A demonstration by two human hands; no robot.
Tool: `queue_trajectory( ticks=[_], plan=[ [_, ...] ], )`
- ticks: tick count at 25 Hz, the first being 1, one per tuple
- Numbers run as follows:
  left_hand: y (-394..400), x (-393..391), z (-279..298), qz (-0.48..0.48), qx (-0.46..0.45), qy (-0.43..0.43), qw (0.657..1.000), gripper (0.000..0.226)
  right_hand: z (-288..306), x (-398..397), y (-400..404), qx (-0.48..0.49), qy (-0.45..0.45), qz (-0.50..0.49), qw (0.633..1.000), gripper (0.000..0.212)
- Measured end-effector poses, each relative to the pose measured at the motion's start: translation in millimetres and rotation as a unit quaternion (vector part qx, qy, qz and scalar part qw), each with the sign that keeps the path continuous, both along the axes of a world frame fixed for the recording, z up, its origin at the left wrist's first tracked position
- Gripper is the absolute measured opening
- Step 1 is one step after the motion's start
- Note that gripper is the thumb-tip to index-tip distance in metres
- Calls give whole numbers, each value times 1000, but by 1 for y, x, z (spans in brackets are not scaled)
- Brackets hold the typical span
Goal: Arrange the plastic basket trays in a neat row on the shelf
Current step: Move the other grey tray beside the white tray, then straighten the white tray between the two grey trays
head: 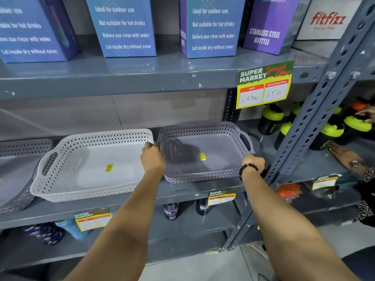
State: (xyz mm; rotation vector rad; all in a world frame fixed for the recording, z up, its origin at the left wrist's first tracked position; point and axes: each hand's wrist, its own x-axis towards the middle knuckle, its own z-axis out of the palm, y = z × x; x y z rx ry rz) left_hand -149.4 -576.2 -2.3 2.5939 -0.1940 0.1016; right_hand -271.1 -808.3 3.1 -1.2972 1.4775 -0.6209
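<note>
Bare forearms; black bead bracelet (248, 169) circles the right wrist.

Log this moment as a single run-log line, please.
left hand: grip on grey tray left rim | right hand: grip on its right front | white tray: adjacent, shelved

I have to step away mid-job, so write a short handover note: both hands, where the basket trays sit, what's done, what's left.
Left hand: grips the left rim of the grey tray.
Right hand: grips its front right corner.
White tray sits beside it on the shelf, angled, its front corner overhanging the edge. Another grey tray lies at far left, partly out of view.
Done: three trays side by side.
Left: square up the grey tray, then straighten the white one.
</note>
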Motion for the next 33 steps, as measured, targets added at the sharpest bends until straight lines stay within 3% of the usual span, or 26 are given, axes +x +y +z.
queue_trajectory(
  ticks=[3,5,11,16,27,33],
  plan=[
    [15,-2,1,17,-31,-16,999,39,-2,12,8,-221,89,69,969,40],
    [34,1,1,40,-32,-34,998,43,1,24,23,-291,73,150,942,47],
    [155,31,12,167,-21,-59,984,42,10,76,99,-274,31,344,898,43],
    [253,65,20,248,-33,-31,968,42,12,118,174,-219,17,397,891,40],
    [323,104,9,190,-51,98,976,46,-3,148,230,-205,145,465,849,57],
    [311,107,-1,136,-44,82,986,40,-9,144,223,-197,177,496,827,58]
  ],
)
